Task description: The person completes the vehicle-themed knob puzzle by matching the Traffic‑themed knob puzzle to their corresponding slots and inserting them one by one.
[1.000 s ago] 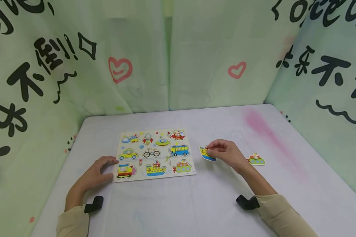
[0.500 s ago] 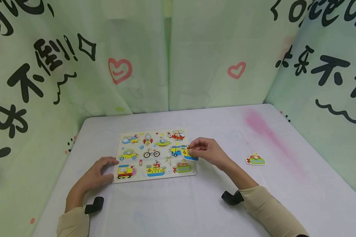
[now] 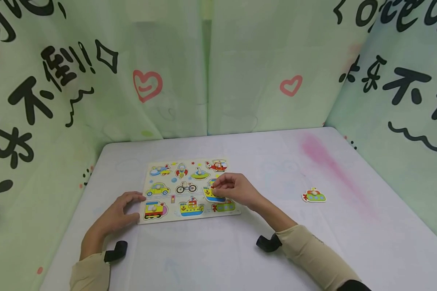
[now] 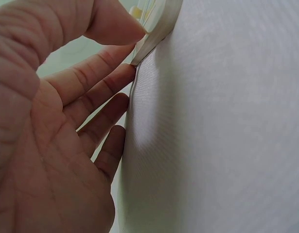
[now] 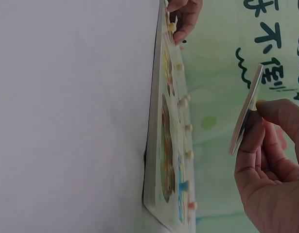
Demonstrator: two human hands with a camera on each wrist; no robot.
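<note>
A flat wooden puzzle board (image 3: 207,216) printed with vehicles lies on the table. My right hand (image 3: 240,190) pinches a yellow-and-blue boat puzzle piece (image 3: 211,195) between thumb and fingers, over the right part of the board. In the right wrist view, the piece (image 5: 246,111) is seen edge-on, held apart from the board. My left hand (image 3: 118,214) touches the board's left edge with its thumb and fingertips, the fingers loosely extended. A boat picture (image 3: 191,207) and a submarine picture (image 3: 222,207) show along the board's front row.
A green submarine puzzle piece (image 3: 314,195) lies on the white-covered table (image 3: 189,258), right of the board. Several knobbed pieces, including a car (image 3: 158,189) and a train (image 3: 155,210), sit in the board. Printed green curtains (image 3: 240,81) surround the table's back and sides.
My right hand has carried the boat piece leftward, from beside the board to over its right part. My left hand has stayed at the board's left edge.
</note>
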